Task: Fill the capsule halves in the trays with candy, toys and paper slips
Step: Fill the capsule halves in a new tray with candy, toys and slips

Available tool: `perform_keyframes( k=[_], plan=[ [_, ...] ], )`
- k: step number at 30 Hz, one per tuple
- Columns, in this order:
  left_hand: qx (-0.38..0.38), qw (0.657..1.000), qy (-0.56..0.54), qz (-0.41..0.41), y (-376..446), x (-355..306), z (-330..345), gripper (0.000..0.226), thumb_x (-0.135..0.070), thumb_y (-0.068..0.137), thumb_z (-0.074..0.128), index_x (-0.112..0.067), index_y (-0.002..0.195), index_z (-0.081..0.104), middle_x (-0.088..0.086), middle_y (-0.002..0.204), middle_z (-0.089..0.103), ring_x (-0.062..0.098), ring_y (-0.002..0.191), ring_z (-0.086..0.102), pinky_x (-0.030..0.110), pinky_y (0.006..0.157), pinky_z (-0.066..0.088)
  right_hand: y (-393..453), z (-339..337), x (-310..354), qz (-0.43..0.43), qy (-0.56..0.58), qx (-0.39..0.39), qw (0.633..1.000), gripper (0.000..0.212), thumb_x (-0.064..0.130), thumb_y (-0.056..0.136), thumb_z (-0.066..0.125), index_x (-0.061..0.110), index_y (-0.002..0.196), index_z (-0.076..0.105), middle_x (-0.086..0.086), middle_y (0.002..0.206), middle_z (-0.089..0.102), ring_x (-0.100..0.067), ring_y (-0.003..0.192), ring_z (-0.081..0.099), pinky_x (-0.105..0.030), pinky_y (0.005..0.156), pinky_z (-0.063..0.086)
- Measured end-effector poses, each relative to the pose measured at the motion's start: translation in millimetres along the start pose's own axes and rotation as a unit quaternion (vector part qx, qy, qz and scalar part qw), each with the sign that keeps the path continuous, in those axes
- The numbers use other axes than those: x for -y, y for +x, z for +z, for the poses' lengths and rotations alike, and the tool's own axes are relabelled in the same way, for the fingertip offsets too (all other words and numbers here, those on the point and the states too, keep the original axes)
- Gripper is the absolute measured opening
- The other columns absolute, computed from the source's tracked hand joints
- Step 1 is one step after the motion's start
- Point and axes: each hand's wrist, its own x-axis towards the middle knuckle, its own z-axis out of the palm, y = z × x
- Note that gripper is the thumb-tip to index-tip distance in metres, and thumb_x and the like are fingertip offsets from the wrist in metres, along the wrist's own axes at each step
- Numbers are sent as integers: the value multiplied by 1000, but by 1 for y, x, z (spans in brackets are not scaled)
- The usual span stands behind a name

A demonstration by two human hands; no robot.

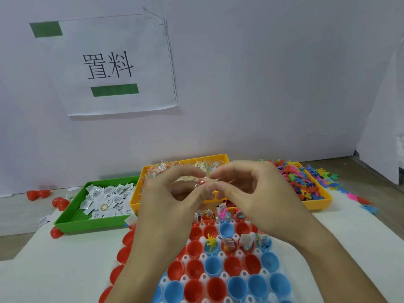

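Both hands are raised above the white tray (pixel 202 256) of red and blue capsule halves. My left hand (pixel 172 204) and my right hand (pixel 251 193) pinch a clear candy packet (pixel 202 182) between their fingertips. Several halves in the far rows hold toys, candy packets and paper slips, such as a blue half (pixel 211 244) with a yellow toy; the near rows hold empty halves (pixel 236 266). Behind the hands stands a yellow tray of candy packets (pixel 153 173). A green tray of paper slips (pixel 102 200) lies to the left, and a yellow tray of coloured toys (pixel 306 182) to the right.
Loose red capsule halves (pixel 59 203) lie on the table left of the green tray. A few toys (pixel 369 207) have spilled right of the toy tray. A white wall with a paper sign (pixel 109 64) stands close behind the trays.
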Motion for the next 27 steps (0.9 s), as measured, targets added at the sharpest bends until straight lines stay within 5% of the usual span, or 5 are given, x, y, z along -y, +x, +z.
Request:
perform_keyframes(
  k=[6, 13, 17, 21, 27],
  plan=[
    [46, 999, 10, -21, 0, 0, -7, 20, -7, 85, 72, -24, 95, 70, 0, 77, 76, 13, 78, 74, 23, 69, 59, 0, 7, 3, -16, -23, -34, 999, 14, 24, 91, 68, 35, 93, 76, 26, 85, 71, 1, 87, 68, -21, 77, 56],
    [13, 997, 70, -18, 0, -1, -11, 15, -13, 83, 75, -24, 92, 72, -8, 75, 76, 8, 75, 73, 31, 74, 59, 0, 10, 4, -10, -10, -30, 999, 12, 25, 91, 68, 34, 96, 76, 21, 87, 73, -1, 85, 69, -24, 77, 58],
    [-12, 997, 74, -9, 2, -4, -13, 12, -13, 82, 76, -23, 87, 73, -10, 71, 75, 5, 70, 72, 21, 69, 59, -1, 12, 8, -25, 30, -16, 999, 18, 22, 89, 71, 34, 102, 73, 17, 93, 74, -4, 89, 71, -28, 78, 59],
    [-18, 997, 78, 2, 0, -8, -15, 11, -12, 82, 76, -22, 85, 72, -11, 68, 74, 3, 64, 71, 10, 59, 51, -1, 15, 9, -39, 41, -18, 998, 21, 17, 85, 75, 33, 98, 74, 19, 88, 74, -1, 87, 70, -16, 76, 57],
    [32, 992, 119, -2, 1, -7, -17, 5, -22, 84, 73, -26, 82, 70, -3, 69, 73, 10, 69, 70, 31, 71, 58, -1, 16, 7, -29, 36, -37, 998, 18, 14, 87, 73, 31, 92, 76, 17, 85, 75, -1, 83, 71, -11, 71, 54]
  ],
)
